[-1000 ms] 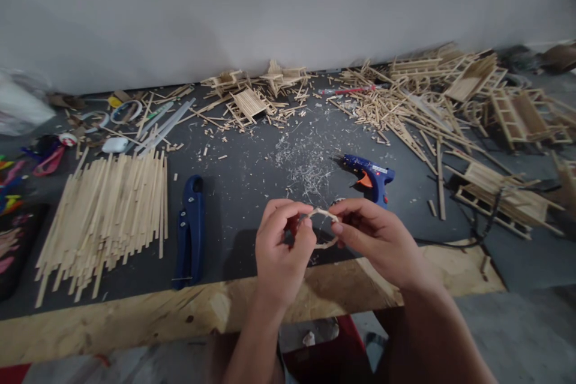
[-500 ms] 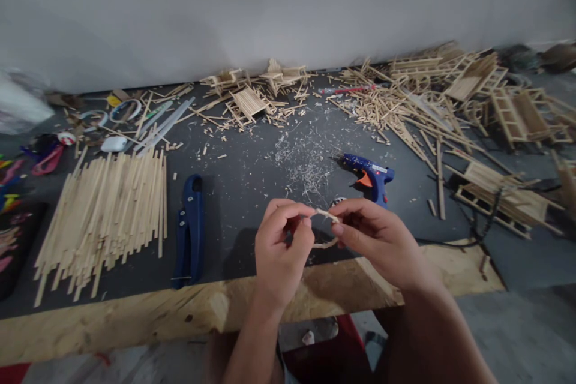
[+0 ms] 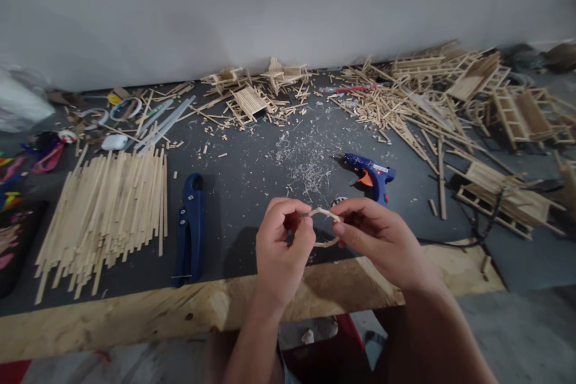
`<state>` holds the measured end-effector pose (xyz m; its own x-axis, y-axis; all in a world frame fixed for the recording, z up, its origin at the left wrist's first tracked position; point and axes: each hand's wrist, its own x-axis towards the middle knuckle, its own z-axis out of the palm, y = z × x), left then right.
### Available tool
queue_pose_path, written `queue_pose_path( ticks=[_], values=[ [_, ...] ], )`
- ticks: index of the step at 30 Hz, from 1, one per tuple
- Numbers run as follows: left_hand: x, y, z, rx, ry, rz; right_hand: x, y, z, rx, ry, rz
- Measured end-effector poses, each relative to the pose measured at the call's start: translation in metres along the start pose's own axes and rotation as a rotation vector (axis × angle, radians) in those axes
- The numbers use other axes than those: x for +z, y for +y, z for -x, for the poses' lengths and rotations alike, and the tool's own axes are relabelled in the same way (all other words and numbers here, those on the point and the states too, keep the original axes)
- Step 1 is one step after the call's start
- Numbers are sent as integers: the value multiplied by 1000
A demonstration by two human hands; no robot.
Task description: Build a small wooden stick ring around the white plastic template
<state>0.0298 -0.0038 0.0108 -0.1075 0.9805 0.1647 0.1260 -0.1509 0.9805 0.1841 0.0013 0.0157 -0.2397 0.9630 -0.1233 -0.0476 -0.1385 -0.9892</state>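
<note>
A small ring of short pale wooden pieces (image 3: 324, 244) is held between my two hands above the table's front edge. My left hand (image 3: 288, 243) pinches its left side between thumb and fingers. On the right side, my right hand (image 3: 375, 237) grips it with thumb and index finger. Parts of the ring are hidden behind the fingertips. Just beyond my right hand lies a blue glue gun (image 3: 369, 174) with an orange trigger, and a small round object (image 3: 338, 200) shows partly behind the fingers.
Left of my hands lie a blue cutter (image 3: 191, 228) and a pile of wooden sticks (image 3: 108, 210). Small wooden models (image 3: 249, 102), offcuts (image 3: 378, 108) and a red pen (image 3: 348, 89) spread along the back. More models (image 3: 504, 192) and a black cable (image 3: 490, 222) are at right.
Both hands keep their pinch on the ring, whose upper arc now shows slightly more between the fingertips. The rest looks the same apart from a tiny shift of the view.
</note>
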Motion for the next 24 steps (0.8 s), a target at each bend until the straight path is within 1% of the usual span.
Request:
queue_pose_path(
  ticks=[3,9,13,16,18,20,21,22,23,24],
  values=[
    [-1,0,0,-4,-22,-3,0,-1,0,3,-2,0],
    [-1,0,0,18,-22,-6,0,0,0,-2,1,-8],
    [1,-4,0,-18,13,53,-1,2,-1,-5,28,-11],
    [0,-6,0,-67,45,121,-6,4,-3,-6,76,1],
    [-3,-4,-2,-83,92,122,-11,4,-5,-15,116,17],
    [-13,2,-7,-94,170,71,-17,3,-7,-27,152,35],
    [-21,5,-9,-91,225,31,-20,3,-7,-32,168,42],
    [-33,8,-11,-93,288,-17,-23,2,-7,-34,181,48],
    [-48,11,-14,-66,374,-68,-25,2,-8,-38,196,53],
    [-67,13,-15,-47,446,-128,-26,3,-8,-44,212,55]
  ],
)
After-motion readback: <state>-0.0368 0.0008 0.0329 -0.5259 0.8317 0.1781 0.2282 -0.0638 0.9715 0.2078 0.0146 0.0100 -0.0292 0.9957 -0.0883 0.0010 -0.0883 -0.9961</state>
